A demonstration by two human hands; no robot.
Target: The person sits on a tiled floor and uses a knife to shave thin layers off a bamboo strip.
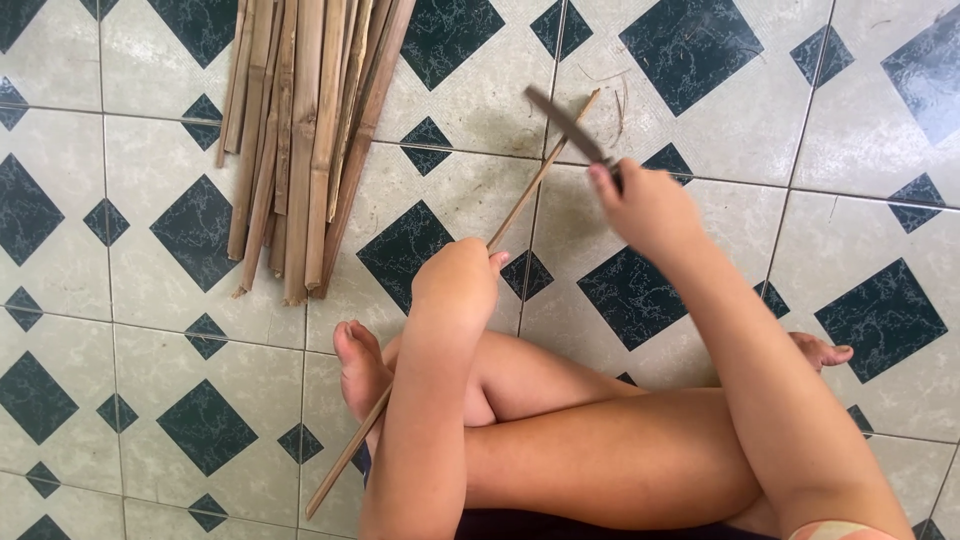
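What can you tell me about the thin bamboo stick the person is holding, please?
The thin bamboo stick is a long, slender, pale tan strip, straight and lying on a diagonal. The left hand grips it near its middle; its lower end passes a bare foot toward the tiled floor. Its upper end meets the dark blade held in the right hand.

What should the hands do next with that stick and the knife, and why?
Probably bring the knife down along the thin bamboo stick. The right hand holds the blade raised right at the stick's far end, while the left hand grips the stick's middle, steadying it.
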